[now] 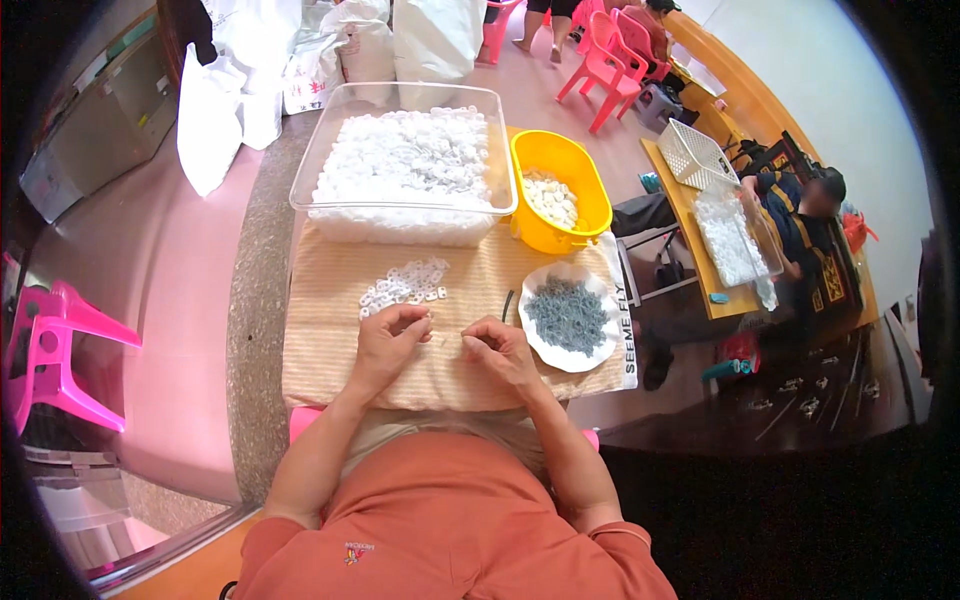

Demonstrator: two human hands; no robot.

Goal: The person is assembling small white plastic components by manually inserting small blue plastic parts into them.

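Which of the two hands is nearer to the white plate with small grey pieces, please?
Right. The right hand is close beside the white plate, at its left edge; the left hand is farther left, by the pile of white pieces.

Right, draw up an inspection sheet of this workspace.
Surface: tan striped cloth under both hands.
Job's things: small white pieces on the cloth; scalloped white plate of grey pieces at right; clear plastic bin and yellow tub at the far side, both filled.
Clutter: short dark strip left of the plate.
Hands: left hand, thumb and forefinger close together; right hand, fingers bunched; whether either holds anything is unclear.
Cables: nothing seen.
Surroundings: white sacks beyond; pink plastic stool at left; seated person at right.
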